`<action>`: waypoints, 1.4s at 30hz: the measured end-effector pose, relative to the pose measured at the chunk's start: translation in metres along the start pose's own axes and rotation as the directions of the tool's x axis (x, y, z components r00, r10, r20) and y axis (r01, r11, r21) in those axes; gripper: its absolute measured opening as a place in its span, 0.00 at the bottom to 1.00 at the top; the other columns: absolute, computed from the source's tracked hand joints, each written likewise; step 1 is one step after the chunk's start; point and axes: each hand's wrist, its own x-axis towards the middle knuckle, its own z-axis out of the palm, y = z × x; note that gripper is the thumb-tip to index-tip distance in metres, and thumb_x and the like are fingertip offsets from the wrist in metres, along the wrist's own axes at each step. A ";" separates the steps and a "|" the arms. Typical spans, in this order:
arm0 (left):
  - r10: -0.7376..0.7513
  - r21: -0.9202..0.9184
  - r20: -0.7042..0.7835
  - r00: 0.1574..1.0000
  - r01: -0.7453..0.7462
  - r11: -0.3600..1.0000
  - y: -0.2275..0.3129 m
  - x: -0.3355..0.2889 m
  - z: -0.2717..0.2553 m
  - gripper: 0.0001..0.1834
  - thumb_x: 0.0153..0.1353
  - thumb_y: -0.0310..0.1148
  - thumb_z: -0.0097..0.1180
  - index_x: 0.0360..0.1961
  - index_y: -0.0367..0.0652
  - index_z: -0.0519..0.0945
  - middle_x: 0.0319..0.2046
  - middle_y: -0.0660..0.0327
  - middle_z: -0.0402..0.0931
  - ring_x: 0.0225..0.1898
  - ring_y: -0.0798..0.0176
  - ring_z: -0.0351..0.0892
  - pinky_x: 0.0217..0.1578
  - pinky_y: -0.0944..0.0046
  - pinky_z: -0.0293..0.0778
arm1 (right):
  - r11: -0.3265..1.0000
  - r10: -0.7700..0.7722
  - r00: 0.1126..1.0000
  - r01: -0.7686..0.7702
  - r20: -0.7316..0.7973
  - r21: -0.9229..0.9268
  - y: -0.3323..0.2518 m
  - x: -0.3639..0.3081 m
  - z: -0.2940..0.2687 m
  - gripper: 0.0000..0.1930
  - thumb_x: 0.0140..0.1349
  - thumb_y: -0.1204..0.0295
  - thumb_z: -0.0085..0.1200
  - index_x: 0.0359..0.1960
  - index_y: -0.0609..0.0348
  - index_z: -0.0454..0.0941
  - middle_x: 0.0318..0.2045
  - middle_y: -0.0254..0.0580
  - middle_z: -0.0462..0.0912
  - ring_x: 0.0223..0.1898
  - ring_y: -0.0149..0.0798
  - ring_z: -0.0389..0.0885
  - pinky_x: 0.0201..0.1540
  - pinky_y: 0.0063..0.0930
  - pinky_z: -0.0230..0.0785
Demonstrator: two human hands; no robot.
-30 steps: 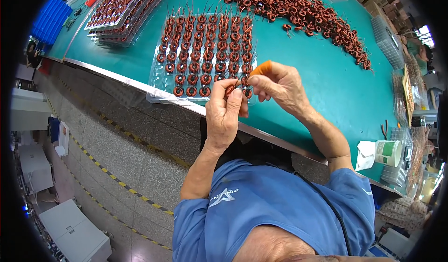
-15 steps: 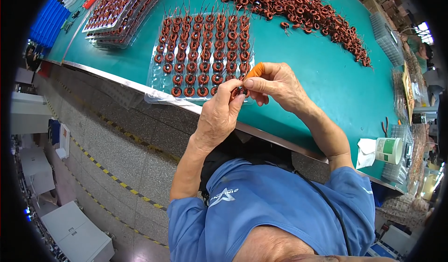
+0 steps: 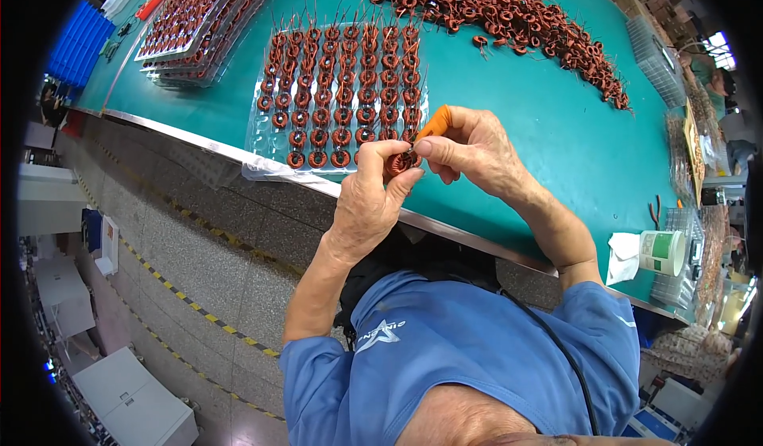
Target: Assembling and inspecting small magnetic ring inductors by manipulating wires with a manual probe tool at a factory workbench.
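Note:
My left hand is closed, thumb and forefinger pinching a copper-wound toroidal coil at the tray's near right corner. Against the coil's upper right edge, my right hand is pinched shut, an orange finger cot covering its forefinger. Whether those fingertips grip a wire end or the ring itself is hidden. Just beyond both hands lies a clear plastic tray, with rows of similar coils standing in its pockets and their wire leads pointing away from me.
A long heap of loose coils lies across the far side of the green table. Stacked full trays stand at far left. To the right are a white-and-green tub, a white cloth and pliers.
The held coil has turned so that its ring faces up more fully between my fingers. My hands have barely shifted, and the tray sits slightly farther left in view.

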 end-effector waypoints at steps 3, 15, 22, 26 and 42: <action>0.007 -0.002 -0.064 0.998 -0.007 1.000 0.000 0.003 0.005 0.17 0.64 0.34 0.57 0.49 0.39 0.67 0.29 0.55 0.76 0.27 0.61 0.80 0.28 0.64 0.75 | 0.990 -0.097 0.994 0.091 -0.052 -0.112 -0.001 -0.003 0.005 0.13 0.62 0.67 0.60 0.33 0.68 0.77 0.22 0.37 0.80 0.21 0.25 0.76 0.22 0.20 0.68; -0.060 -0.275 0.151 0.987 0.101 0.956 0.006 0.001 -0.005 0.22 0.61 0.33 0.62 0.47 0.34 0.65 0.27 0.58 0.77 0.27 0.69 0.80 0.29 0.70 0.77 | 0.992 0.056 0.995 -0.066 0.083 0.111 0.002 0.002 -0.006 0.13 0.59 0.64 0.63 0.29 0.62 0.77 0.17 0.33 0.74 0.17 0.25 0.69 0.18 0.20 0.61; -0.109 -0.244 -0.038 0.993 0.096 0.965 0.003 0.000 0.012 0.24 0.58 0.36 0.65 0.46 0.34 0.65 0.27 0.56 0.80 0.28 0.68 0.81 0.28 0.70 0.77 | 1.000 0.026 0.999 -0.026 -0.041 -0.004 -0.001 0.001 0.002 0.13 0.60 0.64 0.62 0.29 0.62 0.76 0.17 0.32 0.74 0.17 0.23 0.68 0.18 0.19 0.60; -0.071 -0.351 -0.057 0.996 0.047 0.935 0.003 -0.001 0.017 0.23 0.60 0.34 0.63 0.46 0.35 0.64 0.28 0.56 0.78 0.27 0.67 0.81 0.28 0.71 0.77 | 0.999 -0.032 0.997 0.031 -0.070 -0.016 -0.004 -0.005 0.005 0.12 0.61 0.67 0.59 0.31 0.66 0.76 0.19 0.34 0.76 0.18 0.24 0.71 0.19 0.19 0.62; 0.059 -0.013 -0.074 0.996 -0.060 0.998 0.015 0.000 0.005 0.21 0.58 0.34 0.64 0.46 0.37 0.68 0.34 0.55 0.79 0.32 0.61 0.83 0.33 0.65 0.78 | 0.981 -0.192 0.981 0.192 0.005 0.030 0.002 -0.006 0.002 0.14 0.65 0.65 0.57 0.40 0.65 0.78 0.23 0.33 0.77 0.23 0.25 0.74 0.25 0.18 0.67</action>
